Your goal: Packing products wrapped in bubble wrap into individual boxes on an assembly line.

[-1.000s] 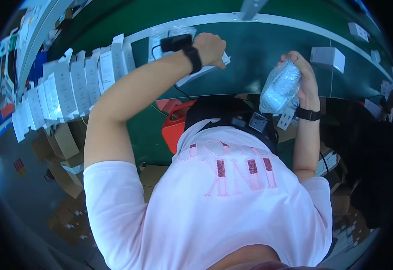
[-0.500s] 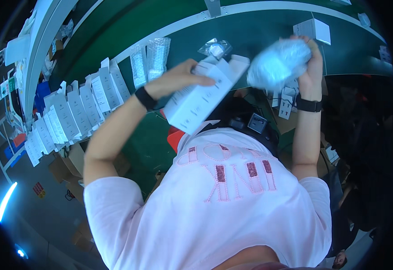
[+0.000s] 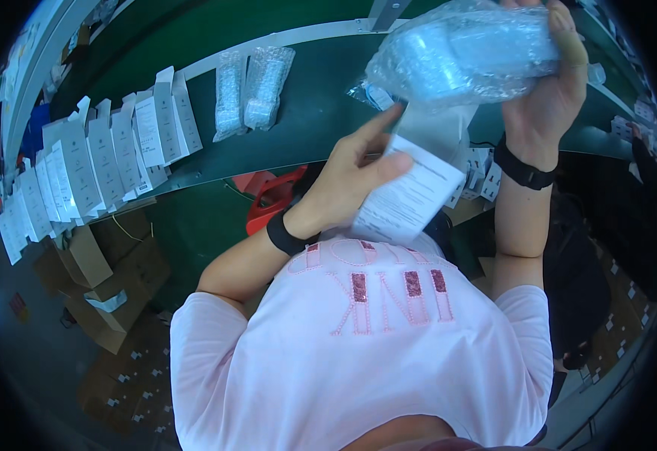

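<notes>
My left hand is closed round a white carton with small print, held tilted in front of my chest. The carton's upper end, with its flaps, lies beneath a bubble-wrapped item that covers part of it. Raised at the upper right, my right hand grips this clear-wrapped, pale blue bundle by its right end. What is inside the wrap is too blurred to name. A small clear plastic bag with something round in it lies on the green bench, partly hidden behind the bundle.
Two bubble-wrapped packs lie on the green bench. A row of several upright white cartons with raised flaps lines the left side. Below are brown cardboard boxes and a red stool-like object. More white boxes sit beyond my right forearm.
The wrapped bundle has moved up and over the carton's upper end. My left hand has brought the carton to the right and turned it, showing another printed side.
</notes>
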{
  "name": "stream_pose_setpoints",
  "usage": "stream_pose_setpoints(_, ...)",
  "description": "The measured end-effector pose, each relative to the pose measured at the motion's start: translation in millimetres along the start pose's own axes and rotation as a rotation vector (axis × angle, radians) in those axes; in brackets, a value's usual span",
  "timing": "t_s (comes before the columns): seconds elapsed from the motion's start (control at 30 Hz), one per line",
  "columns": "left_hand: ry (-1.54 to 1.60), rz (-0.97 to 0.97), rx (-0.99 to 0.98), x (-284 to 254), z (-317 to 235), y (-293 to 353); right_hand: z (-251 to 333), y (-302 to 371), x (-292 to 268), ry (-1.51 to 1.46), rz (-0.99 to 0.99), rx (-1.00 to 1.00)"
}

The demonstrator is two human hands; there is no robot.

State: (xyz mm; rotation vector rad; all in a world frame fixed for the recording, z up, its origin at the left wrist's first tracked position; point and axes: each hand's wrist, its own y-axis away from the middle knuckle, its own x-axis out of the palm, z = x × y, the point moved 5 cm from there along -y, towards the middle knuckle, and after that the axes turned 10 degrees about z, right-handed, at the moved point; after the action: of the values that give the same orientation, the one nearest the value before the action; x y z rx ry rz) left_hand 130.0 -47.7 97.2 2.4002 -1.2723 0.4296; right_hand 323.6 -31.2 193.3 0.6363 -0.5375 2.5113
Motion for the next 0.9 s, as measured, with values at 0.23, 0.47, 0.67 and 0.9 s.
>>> stream_pose_setpoints(0.23, 0.284, 0.055, -0.115, -9.5, -5.2, -9.2, 9.9, 3.7, -6.0, -0.049, 0.253, 0.037)
stream_pose_setpoints(0.47, -0.1, -0.063, -0.031, -22.1, -14.2, 6.9, 34.4, 8.5, 18.6, 0.268, 0.819, 0.251)
stream_pose_setpoints(0.67, -0.329, -0.004, 0.045, -10.0, -34.1, -1.8, 22.7, -17.2, 17.5, 0.427, 0.628, 0.402)
stream_pose_setpoints(0.9, -0.415, 0.066, -0.136, -18.8, -26.4, 1.1, 29.0, -8.4, 64.4, 0.402, -0.006, 0.105)
